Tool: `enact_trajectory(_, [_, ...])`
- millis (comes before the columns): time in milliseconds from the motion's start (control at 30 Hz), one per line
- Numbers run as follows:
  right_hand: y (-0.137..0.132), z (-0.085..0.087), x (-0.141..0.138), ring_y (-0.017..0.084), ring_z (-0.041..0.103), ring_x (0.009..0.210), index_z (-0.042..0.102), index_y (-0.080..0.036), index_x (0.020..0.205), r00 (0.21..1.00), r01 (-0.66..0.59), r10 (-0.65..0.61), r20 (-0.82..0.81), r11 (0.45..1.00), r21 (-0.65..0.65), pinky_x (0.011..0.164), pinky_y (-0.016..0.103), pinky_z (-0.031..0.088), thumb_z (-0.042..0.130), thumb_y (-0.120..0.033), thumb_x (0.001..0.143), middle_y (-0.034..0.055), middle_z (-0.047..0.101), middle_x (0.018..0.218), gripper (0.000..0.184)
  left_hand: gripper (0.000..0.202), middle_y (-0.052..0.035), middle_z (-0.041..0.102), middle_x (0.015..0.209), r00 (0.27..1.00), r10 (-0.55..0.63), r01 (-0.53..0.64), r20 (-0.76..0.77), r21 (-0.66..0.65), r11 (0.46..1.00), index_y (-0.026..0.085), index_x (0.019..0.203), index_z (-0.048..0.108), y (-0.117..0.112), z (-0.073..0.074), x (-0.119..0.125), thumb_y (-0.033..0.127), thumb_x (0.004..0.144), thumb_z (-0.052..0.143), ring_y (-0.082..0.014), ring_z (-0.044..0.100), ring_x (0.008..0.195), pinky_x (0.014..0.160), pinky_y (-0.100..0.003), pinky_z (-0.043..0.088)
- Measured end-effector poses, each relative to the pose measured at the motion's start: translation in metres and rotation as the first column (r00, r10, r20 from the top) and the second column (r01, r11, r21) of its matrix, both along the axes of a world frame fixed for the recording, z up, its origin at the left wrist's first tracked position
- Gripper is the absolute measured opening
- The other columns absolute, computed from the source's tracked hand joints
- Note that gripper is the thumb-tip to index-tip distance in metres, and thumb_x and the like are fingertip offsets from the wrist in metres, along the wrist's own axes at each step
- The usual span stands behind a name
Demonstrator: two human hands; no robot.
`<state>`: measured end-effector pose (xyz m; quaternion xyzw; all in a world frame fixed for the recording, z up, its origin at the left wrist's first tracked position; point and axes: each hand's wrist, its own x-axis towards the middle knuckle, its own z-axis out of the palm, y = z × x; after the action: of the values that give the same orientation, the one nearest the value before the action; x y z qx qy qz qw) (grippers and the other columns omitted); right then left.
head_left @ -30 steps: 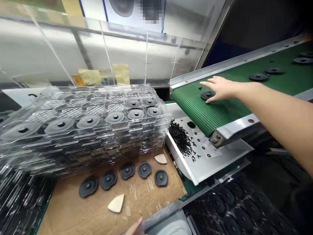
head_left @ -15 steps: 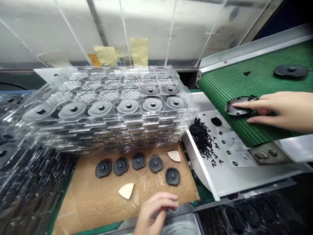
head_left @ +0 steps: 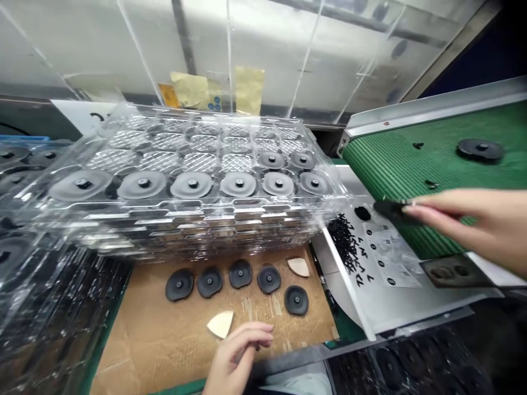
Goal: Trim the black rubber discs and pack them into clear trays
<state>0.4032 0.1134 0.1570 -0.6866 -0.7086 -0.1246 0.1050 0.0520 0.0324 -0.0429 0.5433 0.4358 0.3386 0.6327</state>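
My right hand (head_left: 465, 222) pinches a black round rubber disc (head_left: 389, 209) by its edge and holds it just off the lower end of the green conveyor belt (head_left: 395, 164). My left hand (head_left: 236, 356) rests at the near edge of the brown cardboard sheet (head_left: 156, 340), fingers loosely curled with nothing in them, next to a cream wedge-shaped piece (head_left: 221, 323). Several black discs (head_left: 239, 273) lie in a row on the cardboard. A stack of clear plastic trays (head_left: 197, 181) stands behind them, its top tray holding discs along the front row.
Another black disc (head_left: 480, 149) rides on the belt at the upper right. Below the belt's end, a white metal chute (head_left: 395, 296) holds a heap of small black trimmings (head_left: 343, 244). More clear trays (head_left: 37, 307) lie at the left. Trays with black discs (head_left: 407, 362) sit at the lower right.
My right hand lifted the disc from the belt and drew it toward the belt's lower end. My left hand came into view at the cardboard's near edge. The camera turned slightly left.
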Motion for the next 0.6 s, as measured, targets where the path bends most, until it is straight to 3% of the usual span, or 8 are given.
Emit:
enact_trajectory(67, [-0.020, -0.016, -0.040, 0.018, 0.055, 0.049, 0.073, -0.033, 0.072, 0.916, -0.160, 0.075, -0.394, 0.969, -0.187, 0.046, 0.030, 0.039, 0.052, -0.069, 0.074, 0.0038, 0.067, 0.061, 0.042, 0.022, -0.0065, 0.070, 0.099, 0.996, 0.021, -0.015, 0.082, -0.077, 0.997, 0.024, 0.085, 0.072, 0.006, 0.009, -0.004, 0.028, 0.086, 0.051, -0.0188, 0.064, 0.090, 0.078, -0.027, 0.050])
enact_trajectory(133, [-0.036, -0.040, -0.085, 0.016, 0.049, 0.045, 0.068, -0.028, 0.061, 0.717, -0.350, -0.057, -0.695, 0.833, -0.429, 0.044, 0.028, 0.038, 0.053, -0.057, 0.079, 0.0018, 0.058, 0.053, 0.038, 0.019, -0.0076, 0.070, 0.100, 0.971, 0.034, 0.030, 0.236, -0.260, 0.965, 0.022, 0.089, 0.071, 0.010, 0.018, -0.009, 0.034, 0.084, 0.056, -0.0173, 0.066, 0.083, 0.075, -0.027, 0.051])
enact_trajectory(200, [-0.047, -0.071, -0.129, 0.016, 0.048, 0.053, 0.055, -0.021, 0.046, 0.506, -0.526, -0.219, -0.834, 0.689, -0.499, 0.051, 0.027, 0.040, 0.052, -0.056, 0.080, 0.0013, 0.049, 0.055, 0.049, 0.028, -0.0093, 0.069, 0.102, 0.890, 0.070, 0.181, 0.451, -0.489, 0.853, 0.021, 0.099, 0.066, 0.011, 0.023, -0.015, 0.041, 0.081, 0.059, -0.0178, 0.067, 0.082, 0.072, -0.028, 0.052])
enact_trajectory(267, [-0.054, -0.103, -0.167, 0.014, 0.046, 0.058, 0.046, -0.019, 0.045, 0.400, -0.576, -0.310, -0.862, 0.647, -0.500, 0.056, 0.026, 0.040, 0.049, -0.060, 0.081, -0.0002, 0.043, 0.059, 0.054, 0.043, -0.0103, 0.069, 0.096, 0.774, 0.129, 0.349, 0.620, -0.587, 0.730, 0.018, 0.106, 0.062, 0.007, 0.025, -0.024, 0.049, 0.076, 0.062, -0.0178, 0.068, 0.077, 0.069, -0.030, 0.054])
enact_trajectory(333, [-0.060, -0.133, -0.199, 0.013, 0.043, 0.058, 0.043, -0.018, 0.047, 0.352, -0.575, -0.357, -0.865, 0.647, -0.501, 0.056, 0.025, 0.041, 0.044, -0.064, 0.081, -0.0012, 0.040, 0.061, 0.057, 0.052, -0.0093, 0.068, 0.091, 0.718, 0.178, 0.403, 0.672, -0.611, 0.682, 0.016, 0.106, 0.059, 0.000, 0.022, -0.034, 0.052, 0.069, 0.067, -0.0173, 0.067, 0.073, 0.066, -0.031, 0.055])
enact_trajectory(433, [-0.072, -0.164, -0.238, 0.012, 0.041, 0.053, 0.038, -0.019, 0.047, 0.321, -0.580, -0.388, -0.864, 0.640, -0.503, 0.050, 0.023, 0.039, 0.037, -0.071, 0.081, -0.0026, 0.036, 0.054, 0.062, 0.058, -0.0107, 0.067, 0.097, 0.723, 0.229, 0.364, 0.651, -0.642, 0.675, 0.016, 0.107, 0.057, -0.014, 0.014, -0.053, 0.050, 0.063, 0.073, -0.0204, 0.068, 0.078, 0.064, -0.029, 0.055])
enact_trajectory(533, [-0.082, -0.177, -0.268, 0.011, 0.039, 0.044, 0.046, -0.020, 0.049, 0.336, -0.575, -0.374, -0.864, 0.645, -0.503, 0.041, 0.022, 0.036, 0.032, -0.070, 0.084, -0.0031, 0.037, 0.049, 0.063, 0.059, -0.0124, 0.068, 0.098, 0.651, 0.312, 0.366, 0.692, -0.646, 0.670, 0.016, 0.112, 0.056, -0.027, 0.005, -0.072, 0.046, 0.065, 0.074, -0.0244, 0.068, 0.086, 0.066, -0.030, 0.055])
enact_trajectory(600, [-0.085, -0.179, -0.282, 0.012, 0.046, 0.048, 0.055, -0.019, 0.054, 0.367, -0.561, -0.329, -0.870, 0.667, -0.489, 0.044, 0.023, 0.041, 0.032, -0.064, 0.087, -0.0005, 0.046, 0.055, 0.060, 0.054, -0.0111, 0.069, 0.096, 0.577, 0.384, 0.361, 0.721, -0.647, 0.672, 0.016, 0.112, 0.057, -0.034, 0.002, -0.084, 0.042, 0.068, 0.074, -0.0250, 0.067, 0.091, 0.070, -0.033, 0.055])
